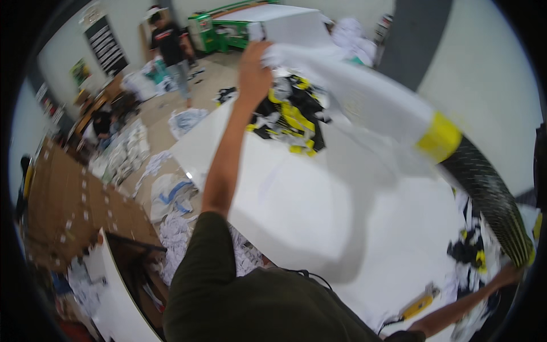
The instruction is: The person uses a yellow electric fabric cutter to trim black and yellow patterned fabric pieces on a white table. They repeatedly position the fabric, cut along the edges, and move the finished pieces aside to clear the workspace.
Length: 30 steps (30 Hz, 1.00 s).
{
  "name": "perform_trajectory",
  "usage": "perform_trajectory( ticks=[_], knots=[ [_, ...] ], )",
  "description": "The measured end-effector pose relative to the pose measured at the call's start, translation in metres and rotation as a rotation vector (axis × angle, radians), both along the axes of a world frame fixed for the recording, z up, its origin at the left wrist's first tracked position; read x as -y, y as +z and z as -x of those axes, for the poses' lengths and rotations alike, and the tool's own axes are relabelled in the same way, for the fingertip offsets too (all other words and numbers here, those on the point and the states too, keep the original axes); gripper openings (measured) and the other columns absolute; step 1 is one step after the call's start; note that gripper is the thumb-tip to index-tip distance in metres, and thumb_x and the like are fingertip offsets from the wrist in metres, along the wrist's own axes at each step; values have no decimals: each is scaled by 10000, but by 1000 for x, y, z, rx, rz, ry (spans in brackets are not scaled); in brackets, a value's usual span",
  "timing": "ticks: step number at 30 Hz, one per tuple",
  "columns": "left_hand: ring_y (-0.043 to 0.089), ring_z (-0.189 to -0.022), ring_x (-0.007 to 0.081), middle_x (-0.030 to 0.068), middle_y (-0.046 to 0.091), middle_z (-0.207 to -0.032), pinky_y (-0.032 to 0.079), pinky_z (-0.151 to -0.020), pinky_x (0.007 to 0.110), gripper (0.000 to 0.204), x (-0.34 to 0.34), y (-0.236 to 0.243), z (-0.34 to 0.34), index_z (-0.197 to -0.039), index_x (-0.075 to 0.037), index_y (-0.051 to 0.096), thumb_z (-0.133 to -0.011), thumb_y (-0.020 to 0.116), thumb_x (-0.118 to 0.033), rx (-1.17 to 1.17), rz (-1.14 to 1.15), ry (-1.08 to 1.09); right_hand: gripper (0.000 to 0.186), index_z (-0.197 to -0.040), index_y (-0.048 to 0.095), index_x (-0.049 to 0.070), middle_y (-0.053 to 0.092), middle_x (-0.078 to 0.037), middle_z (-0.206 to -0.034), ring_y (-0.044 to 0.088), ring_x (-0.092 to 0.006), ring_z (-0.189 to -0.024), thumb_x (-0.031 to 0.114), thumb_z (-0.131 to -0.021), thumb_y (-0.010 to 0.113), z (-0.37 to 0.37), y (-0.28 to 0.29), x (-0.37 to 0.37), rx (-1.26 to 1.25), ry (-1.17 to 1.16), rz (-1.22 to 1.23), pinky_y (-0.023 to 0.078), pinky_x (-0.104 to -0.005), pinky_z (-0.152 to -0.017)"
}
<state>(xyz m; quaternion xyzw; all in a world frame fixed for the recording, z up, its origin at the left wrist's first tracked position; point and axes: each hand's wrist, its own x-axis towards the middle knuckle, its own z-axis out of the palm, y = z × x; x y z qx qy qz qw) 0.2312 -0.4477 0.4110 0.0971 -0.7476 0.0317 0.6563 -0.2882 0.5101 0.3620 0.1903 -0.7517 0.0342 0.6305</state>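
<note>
On the far left, a big sheet of brown cardboard (91,205) stands tilted, and behind it a heap of whitish cloth (126,151) lies on the floor. More to the back, another person (166,48) in a dark T-shirt is standing, well apart from the desk. Next comes the dark green sleeve (202,251) of the left arm, which reaches up and forward. At the back there is a green machine (208,33) with a wide white sheet over it.

The left hand (254,74) is raised above the far part of the desk. Its fingers are closed and pinch the white end of a long cloth (393,105). Just behind this arm, a loose pile of black, yellow and white pieces (290,114) lies on the white desk (296,211).

The cloth is lifted in the air over the desk and slopes down to the right: first white, then a yellow band, then black with fine pale lines. Its shadow falls on the desk. Near the close edge lies a yellow tool (419,305) with a dark cord. Beside it, to the right, are more mixed scraps (468,248). At the far right, the right hand (509,275) is at the lower end of the cloth; its fingers are too dim, so I cannot tell if they pinch it.
</note>
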Motion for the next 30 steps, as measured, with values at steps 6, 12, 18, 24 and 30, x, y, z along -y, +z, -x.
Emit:
perform_trajectory(
  ticks=[6, 12, 18, 24, 30],
  knots=[
    [584, -1121, 412, 179, 626, -1146, 460, -982, 480, 482, -31, -150, -50, -1129, -17, 655, -668, 636, 121, 504, -192, 50, 479, -1490, 529, 34, 677, -154, -1342, 606, -240, -1271, 50, -1014, 474, -145, -114, 121, 811, 454, 545, 468, -366, -1066],
    [565, -1137, 340, 128, 606, -1149, 430, -975, 468, 484, -37, -292, -12, -1188, -58, 644, -725, 607, 77, 822, -239, -96, 458, -1290, 625, -27, 669, -277, -1238, 635, -433, -1183, -105, -900, 398, -130, -235, 131, 924, 194, 237, 487, -467, -1029],
    [579, -1123, 314, 99, 613, -1137, 433, -958, 465, 462, -63, -373, -27, -1174, -84, 658, -737, 631, 63, 1083, -342, -101, 468, -1332, 574, -40, 585, -338, -1310, 559, -504, -1244, -56, -890, 420, -126, -303, 122, 1238, 38, 241, 467, -529, -1055],
    [582, -1166, 307, 99, 607, -1211, 418, -974, 538, 412, -73, -413, -120, -1175, -85, 638, -769, 675, -23, 1382, -578, 160, 661, -1490, 420, -67, 360, -401, -1491, 431, -546, -1367, -80, -832, 491, -150, -332, 116, 1260, -84, 155, 403, -513, -1160],
    [475, -1346, 363, 143, 511, -1418, 373, -1044, 634, 571, -105, -406, -135, -1319, -97, 591, -756, 679, -69, 1335, -682, 340, 631, -1468, 444, -60, 362, -326, -1550, 380, -515, -1424, -4, -860, 602, -218, -341, 205, 1303, 177, 127, 339, -507, -1213]
  ],
)
